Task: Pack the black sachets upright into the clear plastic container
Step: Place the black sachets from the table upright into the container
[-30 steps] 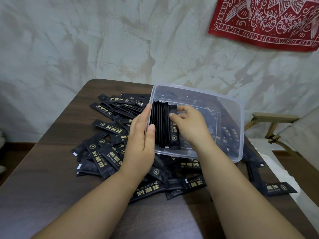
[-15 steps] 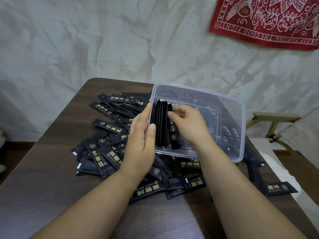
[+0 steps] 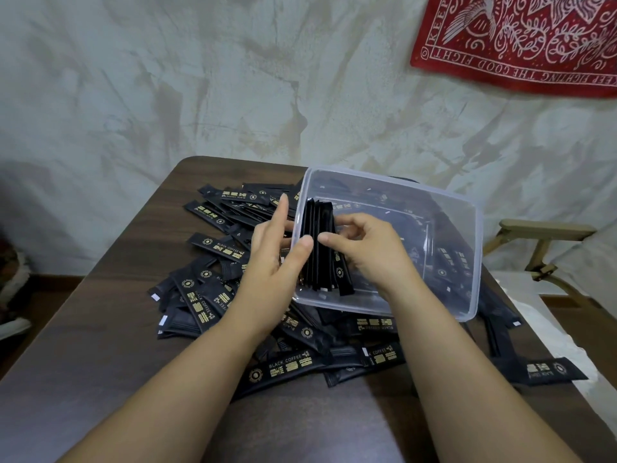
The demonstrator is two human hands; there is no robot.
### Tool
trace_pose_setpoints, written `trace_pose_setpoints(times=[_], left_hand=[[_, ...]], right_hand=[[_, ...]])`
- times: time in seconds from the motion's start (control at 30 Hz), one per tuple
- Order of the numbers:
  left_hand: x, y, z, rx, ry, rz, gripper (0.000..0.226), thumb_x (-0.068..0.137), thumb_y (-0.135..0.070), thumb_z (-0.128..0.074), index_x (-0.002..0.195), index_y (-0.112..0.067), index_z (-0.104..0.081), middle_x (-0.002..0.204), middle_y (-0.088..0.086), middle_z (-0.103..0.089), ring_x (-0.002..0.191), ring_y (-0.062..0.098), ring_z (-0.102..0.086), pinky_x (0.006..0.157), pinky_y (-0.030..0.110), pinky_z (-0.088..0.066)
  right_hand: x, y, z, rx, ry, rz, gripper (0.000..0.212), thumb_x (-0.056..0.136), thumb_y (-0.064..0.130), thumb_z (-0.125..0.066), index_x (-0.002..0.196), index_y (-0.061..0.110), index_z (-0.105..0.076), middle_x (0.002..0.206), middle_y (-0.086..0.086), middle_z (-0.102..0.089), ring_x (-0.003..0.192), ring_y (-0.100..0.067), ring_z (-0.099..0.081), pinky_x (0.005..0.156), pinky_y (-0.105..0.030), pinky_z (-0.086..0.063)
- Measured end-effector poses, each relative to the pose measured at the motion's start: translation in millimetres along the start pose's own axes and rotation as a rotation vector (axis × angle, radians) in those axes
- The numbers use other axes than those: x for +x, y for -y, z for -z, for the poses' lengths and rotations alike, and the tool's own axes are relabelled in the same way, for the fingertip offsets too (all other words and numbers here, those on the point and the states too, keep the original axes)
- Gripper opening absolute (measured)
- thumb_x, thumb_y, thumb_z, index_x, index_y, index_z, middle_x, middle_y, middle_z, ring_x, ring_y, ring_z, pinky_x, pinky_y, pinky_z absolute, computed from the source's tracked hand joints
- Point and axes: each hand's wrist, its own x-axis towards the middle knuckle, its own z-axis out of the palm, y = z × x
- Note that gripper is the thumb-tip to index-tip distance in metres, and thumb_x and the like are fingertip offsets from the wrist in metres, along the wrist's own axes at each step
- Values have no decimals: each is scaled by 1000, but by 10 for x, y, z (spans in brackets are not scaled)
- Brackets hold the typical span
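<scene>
Nearest you, loose sachets [image 3: 207, 302] lie flat in a heap on the brown table [image 3: 100, 329], pointing every which way.

The clear container [image 3: 477, 248] sits on the heap's right part.

Standing sachets [image 3: 320, 248]: a tight row inside, against the left wall. They are set on edge, faces left and right, long axis running away from you. The rightmost leans, its near end splayed right.

Your left hand [image 3: 277, 259] lies against that wall from outside, fingers straight, thumb on the row's top edges.

Your right hand [image 3: 370, 252] is inside, fingers curled, pinching the row's right side with thumb on top.

Versus half a second ago, your right thumb has slid left, nearly meeting the left thumb. Your left forefinger has lifted apart from the others.

Beyond: a wooden chair [image 3: 541, 242] at right, a red cloth [image 3: 521, 38] on the wall.
</scene>
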Motion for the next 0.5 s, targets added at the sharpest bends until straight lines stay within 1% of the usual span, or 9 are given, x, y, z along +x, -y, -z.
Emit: trace_pose_setpoints(times=[0.07, 0.1, 0.17, 0.2, 0.27, 0.37, 0.43, 0.47, 0.5], left_hand=[[40, -15, 12, 56, 29, -6, 53, 102, -32, -45, 149, -42, -20, 124, -16, -39, 98, -34, -32, 81, -12, -20], [49, -20, 12, 72, 40, -30, 50, 102, -35, -44, 145, -46, -23, 128, -20, -40, 103, -36, -28, 85, -11, -19], [38, -43, 5, 71, 40, -62, 46, 94, -40, -40, 134, -57, -27, 130, -40, -38, 119, -29, -25, 99, -1, -19], [24, -50, 0, 60, 29, -69, 45, 92, -39, -38, 130, -60, -28, 130, -45, -37, 127, -23, -27, 105, 7, -21], [-16, -66, -8, 43, -21, -90, 42, 93, -36, -37, 129, -57, -32, 135, -39, -40, 133, -12, -33, 111, 17, -26], [-60, -86, 9, 18, -127, -144, 41, 95, -36, -38, 134, -45, -37, 139, -27, -44, 132, -11, -37, 110, 14, -29], [-56, -67, 17, -2, -182, -160, 47, 96, -35, -37, 143, -33, -38, 146, -17, -44, 136, -7, -36, 112, 16, -28], [-48, -60, 19, -12, -206, -160, 50, 96, -33, -36, 146, -29, -36, 149, -16, -41, 137, -7, -34, 113, 15, -27], [-34, -59, 18, -22, -224, -162, 50, 95, -32, -35, 146, -31, -33, 150, -19, -36, 137, -11, -30, 113, 12, -25]], right_hand=[[-5, 30, -14, 26, 48, 8, 24, 75, 22, -78, 89, 31, -60, 65, 7, -52, 49, -3, -48, 52, -23, -44], [-12, 51, -23, 32, 66, 12, 25, 75, 20, -78, 88, 30, -59, 65, 5, -52, 45, -2, -46, 47, -21, -43], [-13, 90, -45, 36, 87, 17, 25, 76, 19, -78, 90, 27, -59, 66, 2, -52, 42, -3, -46, 41, -18, -41], [-12, 107, -51, 45, 95, 19, 25, 76, 18, -77, 93, 24, -60, 66, 1, -52, 43, -4, -47, 41, -18, -41], [-3, 144, -60, 66, 104, 23, 28, 77, 17, -76, 100, 18, -61, 67, 1, -53, 46, -6, -51, 46, -19, -45], [13, 224, -58, 32, 100, 66, 34, 78, 18, -76, 108, 22, -59, 73, 1, -57, 55, -10, -55, 54, -24, -50], [40, 275, -75, -38, 72, 127, 39, 77, 23, -77, 110, 29, -58, 78, 4, -57, 63, -11, -56, 61, -29, -53], [52, 295, -93, -65, 55, 151, 40, 76, 26, -77, 111, 32, -58, 79, 7, -56, 69, -12, -56, 65, -32, -54], [66, 317, -117, -95, 38, 172, 42, 75, 28, -78, 112, 34, -58, 79, 8, -56, 74, -14, -57, 69, -35, -55]])
